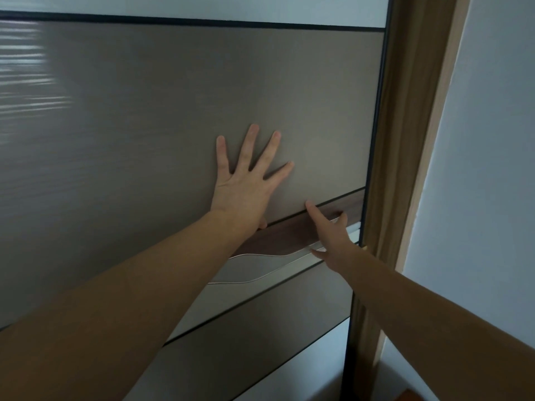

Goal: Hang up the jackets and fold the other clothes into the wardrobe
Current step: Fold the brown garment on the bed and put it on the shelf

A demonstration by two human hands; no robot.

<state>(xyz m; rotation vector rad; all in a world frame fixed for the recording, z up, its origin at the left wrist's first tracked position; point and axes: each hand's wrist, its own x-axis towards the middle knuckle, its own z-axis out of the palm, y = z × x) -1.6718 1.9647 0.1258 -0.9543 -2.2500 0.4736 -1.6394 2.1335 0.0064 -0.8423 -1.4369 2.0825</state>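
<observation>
So the person is standing right up against the wardrobe door (pixel 144 125) — a big sliding panel in glossy taupe with a dark wood band (pixel 278 237) running across it and a wavy metal handle strip (pixel 289 260) set just under that band. The door is sitting flush against the wooden frame (pixel 405 140) on the right, so the wardrobe looks shut.

The left hand (pixel 246 186) is pressing flat on the taupe panel just above the band, fingers (pixel 250 146) spread wide and holding nothing. That reads like bracing or pushing the panel sideways, since a smooth door gives no grip otherwise. The right hand (pixel 330 235) is reaching over the wood band toward the handle strip, fingers loosely open, index pointing up along the band's top edge and the other fingertips touching near the metal lip — nothing is gripped there either, more resting than hooking.

No jackets or other clothes are showing anywhere in view, so they must be somewhere off camera. My guess is the person is either opening the door to start or sliding it closed — can't tell which.
</observation>
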